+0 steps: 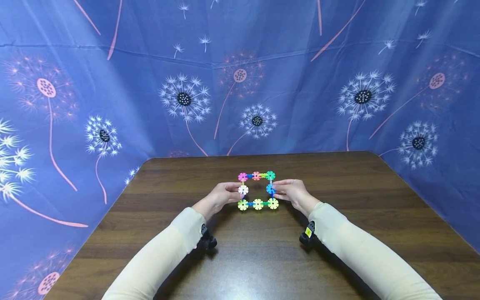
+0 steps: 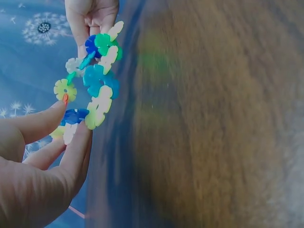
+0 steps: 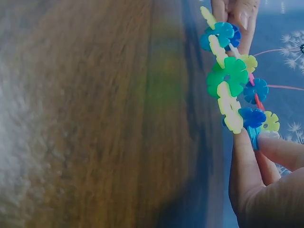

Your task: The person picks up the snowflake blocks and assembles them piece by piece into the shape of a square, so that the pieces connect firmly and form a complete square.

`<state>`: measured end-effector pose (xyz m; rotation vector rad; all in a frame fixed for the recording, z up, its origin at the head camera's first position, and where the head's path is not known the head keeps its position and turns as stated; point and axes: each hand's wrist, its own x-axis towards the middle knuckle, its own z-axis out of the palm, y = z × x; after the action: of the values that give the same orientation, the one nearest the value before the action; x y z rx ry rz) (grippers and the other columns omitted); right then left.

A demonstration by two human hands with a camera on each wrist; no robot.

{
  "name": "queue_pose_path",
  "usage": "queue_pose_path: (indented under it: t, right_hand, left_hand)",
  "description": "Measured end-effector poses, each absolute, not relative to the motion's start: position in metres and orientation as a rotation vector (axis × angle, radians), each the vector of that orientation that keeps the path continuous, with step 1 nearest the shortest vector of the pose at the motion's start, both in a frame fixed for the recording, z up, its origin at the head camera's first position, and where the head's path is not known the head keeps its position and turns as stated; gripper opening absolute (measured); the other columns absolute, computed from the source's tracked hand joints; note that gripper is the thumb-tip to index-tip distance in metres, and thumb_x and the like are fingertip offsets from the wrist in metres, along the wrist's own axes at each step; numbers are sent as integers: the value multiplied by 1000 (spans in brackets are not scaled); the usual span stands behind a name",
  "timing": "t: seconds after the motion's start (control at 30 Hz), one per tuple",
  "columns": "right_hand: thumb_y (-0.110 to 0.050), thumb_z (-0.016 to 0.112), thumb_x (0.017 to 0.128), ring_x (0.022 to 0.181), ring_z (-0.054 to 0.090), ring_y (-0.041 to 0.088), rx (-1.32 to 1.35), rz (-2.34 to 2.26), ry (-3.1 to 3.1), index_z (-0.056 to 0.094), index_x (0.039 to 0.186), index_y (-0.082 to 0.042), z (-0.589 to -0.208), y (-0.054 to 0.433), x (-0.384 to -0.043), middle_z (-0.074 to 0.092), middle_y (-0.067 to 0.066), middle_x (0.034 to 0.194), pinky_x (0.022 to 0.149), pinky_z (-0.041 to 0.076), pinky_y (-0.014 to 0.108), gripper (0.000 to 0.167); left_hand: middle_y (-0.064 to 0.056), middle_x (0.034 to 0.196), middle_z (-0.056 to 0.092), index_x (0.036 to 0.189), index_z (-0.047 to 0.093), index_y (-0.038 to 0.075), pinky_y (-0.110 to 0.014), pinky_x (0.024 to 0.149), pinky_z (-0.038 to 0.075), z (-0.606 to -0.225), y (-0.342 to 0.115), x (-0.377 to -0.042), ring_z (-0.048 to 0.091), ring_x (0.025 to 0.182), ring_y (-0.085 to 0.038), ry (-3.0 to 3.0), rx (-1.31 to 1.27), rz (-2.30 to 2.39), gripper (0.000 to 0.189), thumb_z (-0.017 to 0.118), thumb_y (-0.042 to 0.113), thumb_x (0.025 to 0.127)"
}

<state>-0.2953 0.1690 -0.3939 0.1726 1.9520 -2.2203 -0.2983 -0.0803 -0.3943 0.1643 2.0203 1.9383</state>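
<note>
A square frame of interlocking plastic snowflake discs (image 1: 257, 204) is held up above the table, its open middle facing me. Yellow discs line its lower side; pink, salmon and green ones run along the top. My left hand (image 1: 221, 195) pinches the left side at a white disc (image 1: 243, 190), thumb and fingers on either side of it. On the opposite side, my right hand (image 1: 294, 193) pinches at a blue disc (image 1: 270, 189). Close up in the right wrist view, the thumb presses a light-blue disc (image 3: 253, 137) against the fingers.
The brown wooden table (image 1: 255, 258) stretches beneath both forearms. Behind its far edge hangs a blue dandelion-print cloth (image 1: 292, 137). Each wrist wears a small black camera, one at the left cuff (image 1: 207, 239) and one at the right cuff (image 1: 308, 234).
</note>
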Motion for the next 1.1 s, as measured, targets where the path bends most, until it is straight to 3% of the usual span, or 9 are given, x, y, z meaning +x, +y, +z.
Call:
queue_pose_path:
  t: [0.23,0.43,0.6,0.77,0.97,1.1]
  right_hand:
    - [5,62,90,76,70,12,198,-2134,2008,56,125,15,-400,167,-302,72,5,90,76,58,29,36]
    - [1,65,89,86,70,13,46,-2040,2022,51,129,16,-406,172,-306,71,5,95,86,56,34,45]
    - [0,67,88,92,68,10,-47,-1979,2005,46,133,16,-409,177,-308,67,19,115,91,54,31,53]
    - [2,67,88,94,66,8,-105,-1890,2024,42,138,13,-408,181,-308,48,29,138,92,53,29,57]
    - [4,67,86,105,59,13,-132,-1811,2085,41,139,11,-404,181,-308,43,30,141,94,52,30,59]
    - [3,68,86,107,57,15,-112,-1792,2108,43,139,10,-405,181,-307,44,28,139,94,52,30,59]
  left_hand:
    - [-14,107,53,135,49,-8,-35,95,53,-399,-81,-306,58,89,-14,2052,149,1851,50,61,-12,87]
    - [-17,115,53,136,49,-7,-38,97,51,-403,-81,-314,59,92,-15,2038,117,1822,48,60,-10,89]
    - [-13,108,54,135,49,-8,-36,96,52,-407,-81,-318,60,90,-14,2030,96,1818,48,61,-9,89]
    - [-11,103,54,135,49,-9,-34,93,53,-407,-80,-319,60,87,-13,2042,87,1819,46,60,-9,90]
    - [-13,106,52,135,48,-9,-36,96,52,-405,-79,-319,60,88,-14,2067,96,1799,46,58,-10,90]
    - [-19,120,54,137,48,-7,-39,100,49,-405,-78,-319,60,94,-14,2066,99,1753,46,58,-7,92]
